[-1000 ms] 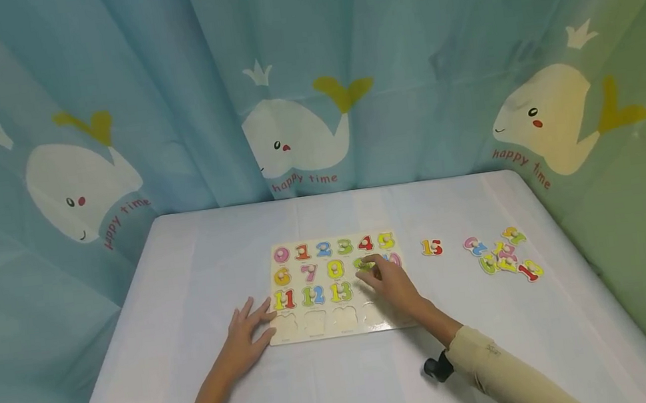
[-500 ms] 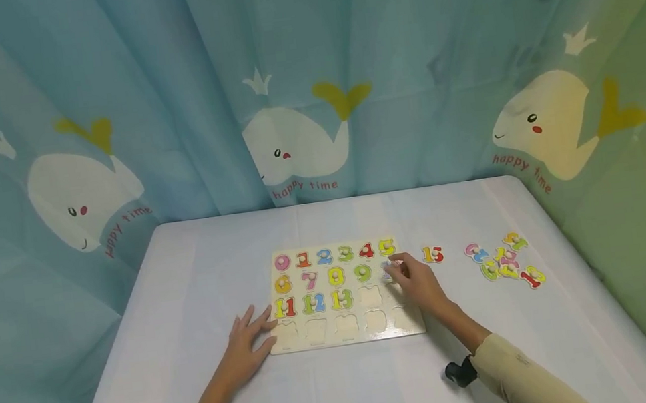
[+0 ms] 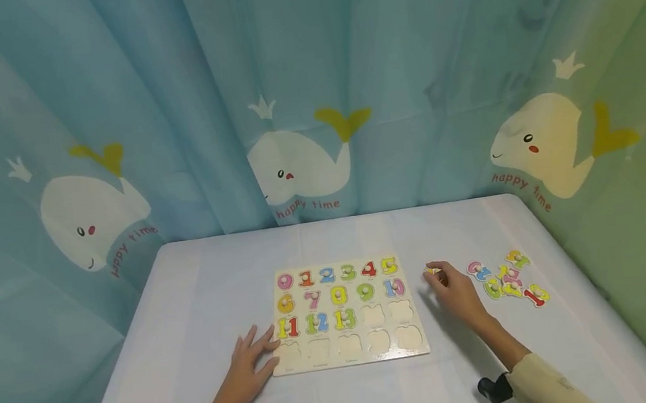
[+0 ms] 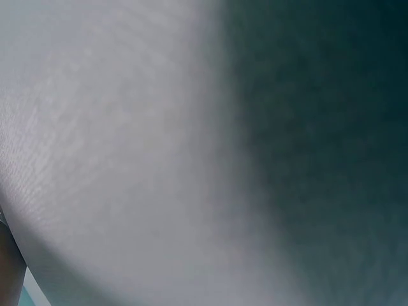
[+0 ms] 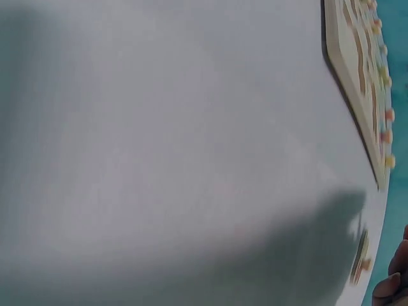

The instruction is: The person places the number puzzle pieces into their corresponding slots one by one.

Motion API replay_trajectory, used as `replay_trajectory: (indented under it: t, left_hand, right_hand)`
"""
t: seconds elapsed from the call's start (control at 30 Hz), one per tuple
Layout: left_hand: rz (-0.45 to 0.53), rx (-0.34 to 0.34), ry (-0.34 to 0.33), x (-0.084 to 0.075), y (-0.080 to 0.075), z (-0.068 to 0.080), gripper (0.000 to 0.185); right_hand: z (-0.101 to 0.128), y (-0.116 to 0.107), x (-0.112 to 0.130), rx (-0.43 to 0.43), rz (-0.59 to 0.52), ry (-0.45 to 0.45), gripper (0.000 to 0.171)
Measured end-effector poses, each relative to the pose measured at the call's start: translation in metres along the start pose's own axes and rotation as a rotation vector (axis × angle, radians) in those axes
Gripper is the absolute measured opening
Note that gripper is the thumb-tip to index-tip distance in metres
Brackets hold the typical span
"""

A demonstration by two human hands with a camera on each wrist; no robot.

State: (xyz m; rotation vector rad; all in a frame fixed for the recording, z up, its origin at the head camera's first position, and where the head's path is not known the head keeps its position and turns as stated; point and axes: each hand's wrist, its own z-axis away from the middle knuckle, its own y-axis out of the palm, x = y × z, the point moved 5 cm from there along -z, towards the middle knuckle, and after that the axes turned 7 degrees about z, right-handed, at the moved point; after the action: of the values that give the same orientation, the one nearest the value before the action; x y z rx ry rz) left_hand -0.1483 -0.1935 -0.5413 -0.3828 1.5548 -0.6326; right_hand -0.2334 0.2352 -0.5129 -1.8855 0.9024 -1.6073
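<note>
A wooden number puzzle board (image 3: pixel 330 360) lies mid-table. Knobbed number pieces fill its upper two rows and part of the third; the other recesses are bare. My left hand (image 3: pixel 248 372) rests at the board's left edge with fingers spread, fingertips at its rim. My right hand (image 3: pixel 457 294) hovers over the number 15 piece (image 3: pixel 431 271), right of the board, mostly hidden by the fingers in the head view. In the right wrist view this piece (image 5: pixel 359 258) lies on the table, knob up. The right fingertips (image 5: pixel 386 288) hang just above its knob, with a small gap between.
Several loose number pieces (image 3: pixel 510 276) lie in an overlapping pile to the right of my right hand. The table (image 3: pixel 211 276) has a pale cloth cover. A blue-green curtain (image 3: pixel 179 111) with whales hangs behind it. The left wrist view shows mostly blurred cloth.
My right hand has moved right, from the nine and ten pieces on the board to the loose 15 piece. My left hand stays at the board's edge. The head view has tilted up.
</note>
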Motion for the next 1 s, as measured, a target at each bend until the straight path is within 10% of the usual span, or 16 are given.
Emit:
replay_trajectory:
  t: [1.0]
  left_hand:
    - [-0.015, -0.013, 0.039, 0.002, 0.000, -0.001, 0.031]
  right_hand:
    - [0.006, -0.045, -0.055, -0.032, 0.086, 0.085, 0.030]
